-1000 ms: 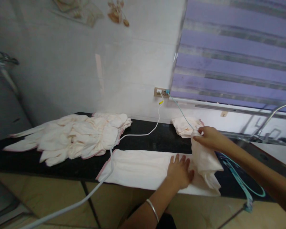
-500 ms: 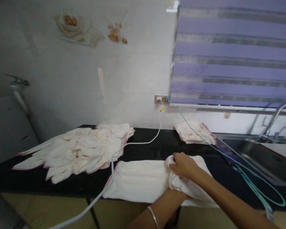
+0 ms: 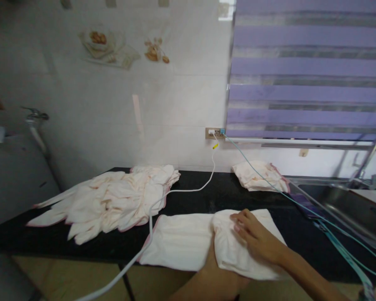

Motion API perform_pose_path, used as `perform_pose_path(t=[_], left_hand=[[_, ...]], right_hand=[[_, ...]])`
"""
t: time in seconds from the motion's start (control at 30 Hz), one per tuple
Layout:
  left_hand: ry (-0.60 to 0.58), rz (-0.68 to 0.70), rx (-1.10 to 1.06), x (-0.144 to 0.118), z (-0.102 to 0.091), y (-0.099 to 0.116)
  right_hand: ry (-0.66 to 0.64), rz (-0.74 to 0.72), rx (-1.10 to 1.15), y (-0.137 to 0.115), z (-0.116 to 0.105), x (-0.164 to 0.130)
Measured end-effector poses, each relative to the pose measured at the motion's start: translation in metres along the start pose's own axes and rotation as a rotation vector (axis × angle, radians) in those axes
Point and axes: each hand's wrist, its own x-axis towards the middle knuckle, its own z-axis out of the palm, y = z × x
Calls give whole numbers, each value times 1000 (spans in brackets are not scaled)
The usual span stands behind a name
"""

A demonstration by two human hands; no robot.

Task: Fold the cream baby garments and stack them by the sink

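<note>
Pipe and tap (image 3: 34, 121): at the far left against the wall, well away from the fingers; soft and blurred, its lower end lost behind the worktop.
Loose heap of cloths (image 3: 113, 200): pale, pink-edged, spread out well to the left of the fingers; how many pieces it holds cannot be counted.
White cable (image 3: 150, 221): runs from the wall socket (image 3: 213, 133) down over the worktop (image 3: 194, 200) and off its front edge, left of the fingers, crossing the left end of the folding cloth; its lower end is cut off by the frame.
Folding cloth (image 3: 178, 240): lies flat near the front edge of the dark worktop, its right part doubled over into a thicker layer under the fingers.
Left hand (image 3: 211, 261): only the wrist and forearm show; the hand itself is tucked beneath the doubled layer, so the fingers are hidden and whether they are spread or closed cannot be told.
Right hand (image 3: 255, 238): rests on top of the doubled layer, fingers (image 3: 240, 219) stretched out flat and pressing down, gripping nothing.
Small folded stack (image 3: 260, 175): beyond the fingers, at the back of the worktop under the blind (image 3: 307, 71).
Teal cable (image 3: 301, 207): passes from the socket over that stack and off to the right of the fingers, leaving the picture at the lower right.
Sink (image 3: 347, 205): far right, only partly in view; its tap is blurred.
</note>
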Motion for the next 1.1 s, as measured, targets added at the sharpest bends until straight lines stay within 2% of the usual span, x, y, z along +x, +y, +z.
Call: perform_pose_path(t=[0.07, 0.17, 0.23, 0.3, 0.37, 0.43, 0.57, 0.67, 0.77, 0.83, 0.87, 0.93, 1.0, 1.03, 1.1], left_hand=[[-69, -8, -27, -20, -18, -9], [-144, -242, -147, -44, -50, -27], [-119, -385, -316, -47, -66, -36], [-28, -447, -549, -38, -70, -44], [102, -497, -785, -18, -62, -49], [249, -564, -980, 7, -44, -54], [543, -641, -1197, 50, -6, -64], [725, -635, -1138, 65, 3, -71], [824, -589, -901, 62, -3, -80], [796, -509, -651, 49, -10, -87], [727, -451, -512, 40, -13, -91], [494, -343, -258, 20, -18, -96], [256, -306, -76, 2, -18, -101], [180, -313, -11, -4, -17, -102], [127, -330, 74, -11, -14, -104]], right_hand=[[40, -15, -133, 17, 7, -12], [38, -27, -306, 39, 19, -24], [3, -18, -357, 47, 25, -28], [-34, -8, -377, 49, 28, -29], [-52, 2, -387, 49, 28, -27], [-56, 7, -398, 48, 28, -26], [-49, 13, -417, 47, 28, -27], [-34, 7, -415, 46, 28, -27], [-24, 5, -412, 47, 29, -27], [-18, 9, -408, 49, 30, -28], [-15, 10, -404, 50, 30, -28], [-17, 13, -392, 50, 29, -27], [-48, 44, -379, 45, 25, -22], [-67, 80, -372, 39, 22, -17], [-62, 157, -362, 22, 20, -4]])
